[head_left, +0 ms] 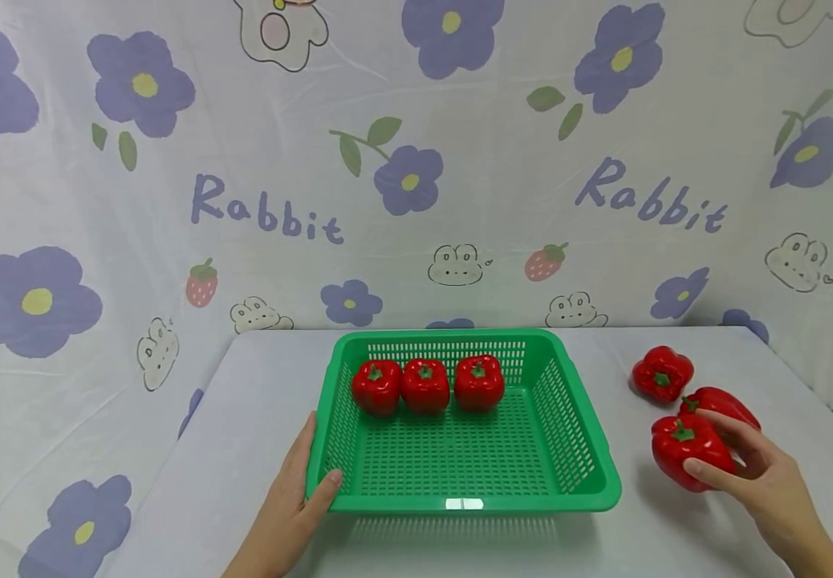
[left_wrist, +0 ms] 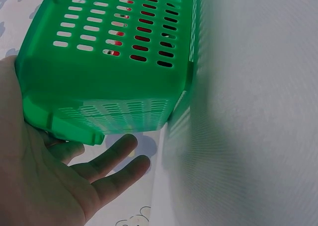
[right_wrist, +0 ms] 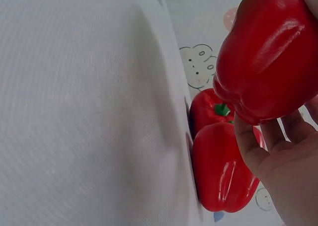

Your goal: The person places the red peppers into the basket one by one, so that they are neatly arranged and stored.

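Observation:
A red bell pepper [head_left: 689, 451] is gripped between thumb and fingers of my right hand [head_left: 770, 482], off the table. In the right wrist view the held pepper [right_wrist: 271, 52] is tilted, with the right hand [right_wrist: 293, 156] around its lower and far sides. My left hand [head_left: 288, 506] holds the near left corner of a green basket [head_left: 460, 503], thumb over the rim. The left wrist view has the left hand [left_wrist: 64, 176] outside the basket [left_wrist: 94, 82], some fingers extended below the rim. Three peppers [head_left: 426, 387] stand side by side along the basket's back part.
Two more red peppers, one at the back [head_left: 662, 375] and one lying on its side [head_left: 727, 407], are right of the basket on the white table [head_left: 243, 417], just beyond the held pepper. A flower-patterned cloth [head_left: 489, 185] hangs behind the table.

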A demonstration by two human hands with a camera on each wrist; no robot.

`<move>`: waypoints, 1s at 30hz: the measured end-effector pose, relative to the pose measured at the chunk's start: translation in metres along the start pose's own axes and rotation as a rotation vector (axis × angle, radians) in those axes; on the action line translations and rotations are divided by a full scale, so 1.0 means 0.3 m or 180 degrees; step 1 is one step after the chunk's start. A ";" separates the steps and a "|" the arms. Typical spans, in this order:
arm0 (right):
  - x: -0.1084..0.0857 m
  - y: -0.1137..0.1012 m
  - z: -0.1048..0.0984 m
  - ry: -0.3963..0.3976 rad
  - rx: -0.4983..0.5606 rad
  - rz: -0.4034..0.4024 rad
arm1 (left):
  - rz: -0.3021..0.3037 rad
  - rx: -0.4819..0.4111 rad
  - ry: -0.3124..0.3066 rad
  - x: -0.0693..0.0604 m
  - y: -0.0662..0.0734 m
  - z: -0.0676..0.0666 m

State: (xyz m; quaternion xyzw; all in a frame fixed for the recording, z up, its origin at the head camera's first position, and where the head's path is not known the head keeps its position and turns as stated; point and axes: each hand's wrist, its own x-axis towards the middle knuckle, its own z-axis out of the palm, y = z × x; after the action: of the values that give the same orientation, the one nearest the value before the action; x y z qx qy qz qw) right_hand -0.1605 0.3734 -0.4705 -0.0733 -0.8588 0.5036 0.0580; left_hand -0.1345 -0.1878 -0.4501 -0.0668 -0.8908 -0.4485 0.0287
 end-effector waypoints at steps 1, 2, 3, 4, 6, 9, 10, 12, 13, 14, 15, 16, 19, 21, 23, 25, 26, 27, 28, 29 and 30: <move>0.000 -0.001 0.001 -0.0006 -0.0006 0.0004 | 0.0004 -0.0003 -0.0001 0.000 -0.001 0.000; -0.001 -0.002 0.002 -0.0012 -0.0002 0.0010 | 0.0013 -0.0006 0.0002 0.001 -0.001 0.001; -0.001 -0.003 0.003 -0.0013 0.0005 0.0009 | 0.0023 -0.0008 0.0007 0.001 -0.003 0.002; -0.002 -0.004 0.005 -0.0013 0.0018 0.0005 | 0.0028 -0.0009 0.0009 0.001 -0.003 0.002; -0.005 -0.008 0.009 -0.0012 0.0051 -0.0012 | 0.0037 -0.0017 0.0013 0.001 -0.005 0.003; -0.012 -0.019 0.014 -0.0048 0.0127 -0.0048 | 0.0043 -0.0022 0.0020 0.001 -0.007 0.003; -0.015 -0.025 0.016 -0.0064 0.0144 -0.0066 | 0.0038 -0.0019 0.0021 0.000 -0.008 0.003; -0.021 -0.038 0.020 -0.0082 0.0144 -0.0092 | 0.0029 -0.0018 0.0018 0.000 -0.009 0.003; -0.024 -0.046 0.022 -0.0083 0.0139 -0.0109 | 0.0024 -0.0017 0.0015 0.000 -0.010 0.003; -0.027 -0.055 0.024 -0.0075 0.0125 -0.0126 | 0.0020 -0.0020 0.0010 0.001 -0.010 0.004; -0.030 -0.065 0.027 -0.0050 0.0112 -0.0151 | 0.0018 -0.0024 0.0004 0.002 -0.011 0.004; -0.034 -0.076 0.029 -0.0020 0.0095 -0.0174 | 0.0018 -0.0030 -0.0001 0.003 -0.011 0.005; -0.044 -0.115 0.037 0.0091 0.0131 -0.0297 | 0.0027 -0.0049 -0.0009 0.006 -0.012 0.006; -0.050 -0.146 0.041 0.0161 0.0318 -0.0411 | 0.0020 -0.0058 -0.0011 0.006 -0.012 0.007; -0.057 -0.176 0.049 0.0216 0.0586 -0.0540 | 0.0009 -0.0057 -0.0008 0.006 -0.010 0.006; -0.066 -0.205 0.058 0.0246 0.0809 -0.0625 | -0.0009 -0.0058 -0.0007 0.005 -0.008 0.006; -0.070 -0.219 0.063 0.0256 0.0899 -0.0653 | -0.0011 -0.0057 -0.0004 0.004 -0.007 0.006; -0.074 -0.234 0.070 0.0274 0.0909 -0.0670 | -0.0011 -0.0055 -0.0001 0.004 -0.006 0.006; -0.077 -0.250 0.077 0.0272 0.0946 -0.0674 | -0.0012 -0.0054 0.0001 0.004 -0.005 0.006; -0.080 -0.266 0.084 0.0262 0.0978 -0.0669 | -0.0014 -0.0052 0.0002 0.004 -0.005 0.005; -0.082 -0.282 0.092 0.0244 0.1009 -0.0677 | -0.0016 -0.0052 0.0003 0.004 -0.004 0.005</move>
State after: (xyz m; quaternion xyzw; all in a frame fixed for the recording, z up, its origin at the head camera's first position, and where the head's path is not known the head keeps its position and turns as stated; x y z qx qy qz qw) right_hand -0.1470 0.3043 -0.4106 0.0089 -0.7688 0.6205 0.1544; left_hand -0.1358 -0.1872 -0.4520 -0.0646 -0.8873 -0.4559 0.0275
